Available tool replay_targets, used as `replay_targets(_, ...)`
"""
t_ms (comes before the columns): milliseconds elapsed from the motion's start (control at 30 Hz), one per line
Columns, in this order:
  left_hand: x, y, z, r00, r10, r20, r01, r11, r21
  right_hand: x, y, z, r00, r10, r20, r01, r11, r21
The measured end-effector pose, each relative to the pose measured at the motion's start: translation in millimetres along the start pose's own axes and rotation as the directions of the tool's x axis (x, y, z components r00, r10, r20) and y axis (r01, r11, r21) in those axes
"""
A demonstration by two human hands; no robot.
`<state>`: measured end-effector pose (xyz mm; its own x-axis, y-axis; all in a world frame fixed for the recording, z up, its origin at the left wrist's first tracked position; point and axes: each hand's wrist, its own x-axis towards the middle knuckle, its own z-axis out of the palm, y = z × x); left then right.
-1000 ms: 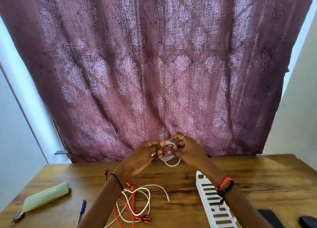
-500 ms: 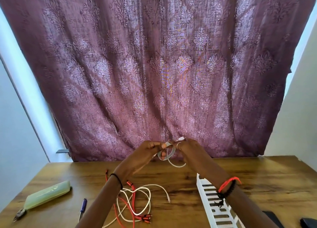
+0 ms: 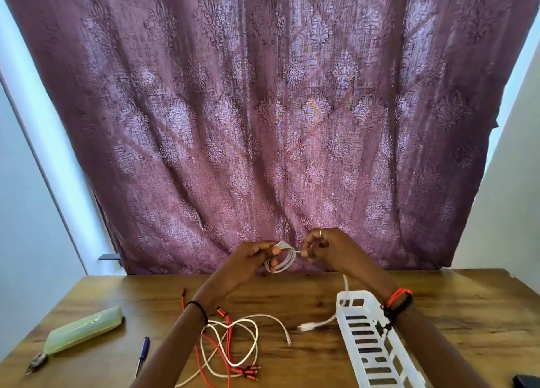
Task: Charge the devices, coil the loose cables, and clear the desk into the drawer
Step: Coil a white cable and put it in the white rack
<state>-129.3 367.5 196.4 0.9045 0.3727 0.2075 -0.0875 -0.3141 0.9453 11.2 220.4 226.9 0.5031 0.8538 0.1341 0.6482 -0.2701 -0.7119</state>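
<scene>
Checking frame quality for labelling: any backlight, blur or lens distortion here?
Head view: backlit purple patterned curtain glows; wall edges bow from wide-angle distortion; loose white cable end beside the white slotted plastic basket is motion-blurred; coiled white cable reads clearly.

Hands: two, the left hand [image 3: 248,259] and the right hand [image 3: 330,250]. White cables: one white coil [image 3: 285,263] up between them and one loose white cable [image 3: 254,338] near the front edge of the desk [image 3: 438,314]. There's also one blurry white plug end [image 3: 306,326], and I can't tell if that's a third cable or the coil's tail. Red cable [image 3: 223,314]: all tangled, so one or two, honestly can't tell, with several red plugs. One white slotted basket [image 3: 368,338]. One green pouch [image 3: 83,332], one blue pen [image 3: 143,349] and one small metal tool [image 3: 36,365] toward the front left corner. One dark thing [image 3: 526,381] at the front right corner. One ring [image 3: 321,232].
</scene>
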Motion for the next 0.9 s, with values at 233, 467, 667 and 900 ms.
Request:
replay_targets(233,-4,-6,11,0.984,-0.142,-0.109,0.063,0.844,-0.532,0,0,2,0.986,-0.058,-0.155,0.053,0.998,-0.037)
replay_targets(467,-3,-1,29,0.968,-0.21,-0.139,-0.012,0.513,-0.858,-4,-4,40,0.863,-0.107,-0.495,0.049,0.99,-0.13)
replay_targets(667,-2,-3,40,0.954,-0.206,-0.219,-0.103,0.461,-0.881,-6,-12,68,0.798,-0.052,-0.601,0.039,0.999,-0.034)
replay_targets(900,-6,-14,38,0.964,-0.179,-0.197,-0.084,0.496,-0.864,1,-16,69,0.878,0.048,-0.476,-0.056,0.998,-0.003)
